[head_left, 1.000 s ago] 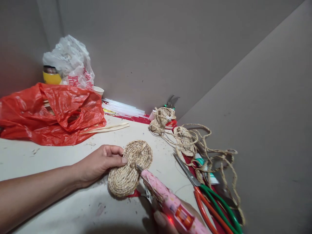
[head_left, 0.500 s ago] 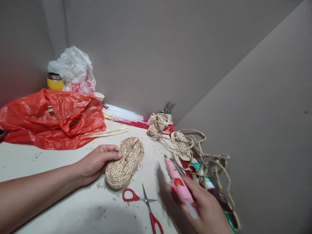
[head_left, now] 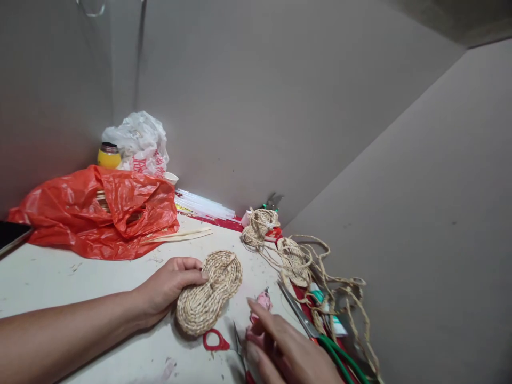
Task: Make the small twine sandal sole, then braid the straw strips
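Note:
My left hand pinches the left edge of a woven straw sole that lies flat on the white table, thumb on top. Low in the frame, my right hand lies over a pink glue gun. Its index finger is stretched along the gun and its thumb is beneath, a loose grip. The gun's nozzle points up and away, right of the sole and not touching it. Small red-handled scissors lie just below the sole, between my two hands.
Large scissors with green and orange handles lie to the right beside tangled straw cord, a second small sole and a cord coil. A red plastic bag, white bag, yellow jar and glue sticks line the grey back wall.
My right hand drew the glue gun off the sole's middle, swung it right, then brought it low beside the sole. The red scissors came into sight. The camera tilted up.

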Motion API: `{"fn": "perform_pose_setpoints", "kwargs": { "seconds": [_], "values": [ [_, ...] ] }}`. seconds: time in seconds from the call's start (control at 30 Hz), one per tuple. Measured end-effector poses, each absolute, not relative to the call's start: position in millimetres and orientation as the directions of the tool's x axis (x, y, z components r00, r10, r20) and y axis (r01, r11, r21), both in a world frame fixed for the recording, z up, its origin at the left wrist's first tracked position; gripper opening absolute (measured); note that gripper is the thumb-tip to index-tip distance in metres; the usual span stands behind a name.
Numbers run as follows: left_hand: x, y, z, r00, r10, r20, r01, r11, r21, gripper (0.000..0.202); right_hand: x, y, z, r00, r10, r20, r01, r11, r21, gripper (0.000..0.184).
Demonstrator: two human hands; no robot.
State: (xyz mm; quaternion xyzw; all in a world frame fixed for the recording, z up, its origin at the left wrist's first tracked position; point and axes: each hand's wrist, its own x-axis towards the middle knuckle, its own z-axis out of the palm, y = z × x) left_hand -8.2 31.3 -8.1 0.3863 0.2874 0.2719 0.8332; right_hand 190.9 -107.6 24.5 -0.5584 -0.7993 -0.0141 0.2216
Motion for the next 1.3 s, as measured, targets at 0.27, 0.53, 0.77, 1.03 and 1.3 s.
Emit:
{"fn": "perform_pose_setpoints", "kwargs": {
  "seconds": [0.27,0.53,0.77,1.03,1.3],
  "values": [
    [-8.6,24.0,-6.4,0.690,0.681,-0.245,-0.225,0.523,0.822,0.014,168.3,-80.8,8.1,-0.405,0.797,0.448,0.845,0.513,-0.150,0.049],
    [-8.8,22.6,-0.8,0.656,0.698,-0.286,-0.181,0.513,0.839,0.015,165.4,-80.2,1.4,-0.389,0.805,0.448,0.834,0.514,-0.199,0.050],
    [-8.7,24.0,-0.6,0.640,0.713,-0.287,-0.192,0.510,0.839,0.016,164.3,-77.6,-8.8,-0.364,0.843,0.395,0.857,0.469,-0.212,0.048],
    [-8.2,25.8,-1.7,0.624,0.730,-0.280,-0.268,0.536,0.801,0.012,168.7,-76.6,0.3,-0.339,0.837,0.428,0.833,0.479,-0.277,0.057],
    [-7.5,29.9,-3.9,0.599,0.746,-0.290,-0.290,0.540,0.790,0.012,168.8,-81.7,10.6,0.176,0.941,0.290,0.531,0.157,-0.833,0.013]
  ]
}}
